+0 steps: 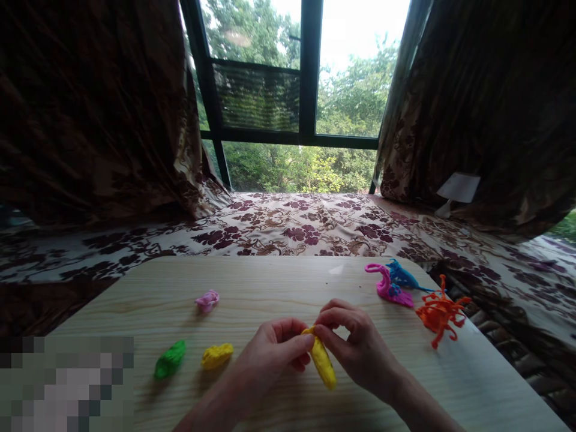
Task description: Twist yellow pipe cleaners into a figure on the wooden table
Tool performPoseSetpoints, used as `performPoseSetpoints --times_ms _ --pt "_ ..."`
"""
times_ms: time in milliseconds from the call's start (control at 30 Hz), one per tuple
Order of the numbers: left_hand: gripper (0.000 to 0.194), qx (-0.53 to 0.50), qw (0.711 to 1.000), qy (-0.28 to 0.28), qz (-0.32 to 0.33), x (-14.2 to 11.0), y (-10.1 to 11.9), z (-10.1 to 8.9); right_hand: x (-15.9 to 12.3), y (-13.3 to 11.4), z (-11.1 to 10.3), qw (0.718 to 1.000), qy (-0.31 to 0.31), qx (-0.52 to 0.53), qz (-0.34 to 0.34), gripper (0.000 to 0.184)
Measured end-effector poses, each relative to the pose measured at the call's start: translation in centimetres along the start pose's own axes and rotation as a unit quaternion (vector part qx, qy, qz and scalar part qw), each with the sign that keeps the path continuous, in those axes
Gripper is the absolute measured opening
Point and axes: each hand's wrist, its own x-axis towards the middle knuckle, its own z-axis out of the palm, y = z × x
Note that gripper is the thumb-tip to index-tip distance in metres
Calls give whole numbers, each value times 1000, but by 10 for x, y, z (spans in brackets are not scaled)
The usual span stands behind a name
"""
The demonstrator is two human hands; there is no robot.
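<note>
One yellow elongated clay-like piece (324, 367), slanting above the pale wood-grained table (270, 282). Left hand (278, 348) and right hand (355, 336): fingers curled nearly closed, both pinching its upper end. Step in hand, by judgement: shaping that end; the next move calls for light, even fingertip pressure. Far right corner: magenta curled figure (386, 288), blue spiky figure (404, 276). Right edge, limiting reach: orange branching figure (438, 313). Leftward: pale pink lump (207, 300), green oblong lump (170, 359), yellow rounded lump (216, 356). Bare wood reaches the far edge.
</note>
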Motion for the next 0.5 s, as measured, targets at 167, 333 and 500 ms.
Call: performPoseSetpoints --times_ms 167,333,500 --pt "23 -49 998 31 -3 1 0 0 2 1 -2 995 -12 70 67 14" --pt "25 -17 996 83 9 1 -2 1 3 9 -5 981 -54 135 129 23" --pt "32 46 997 55 12 -2 2 1 3 12 -3 979 -46 127 152 26"
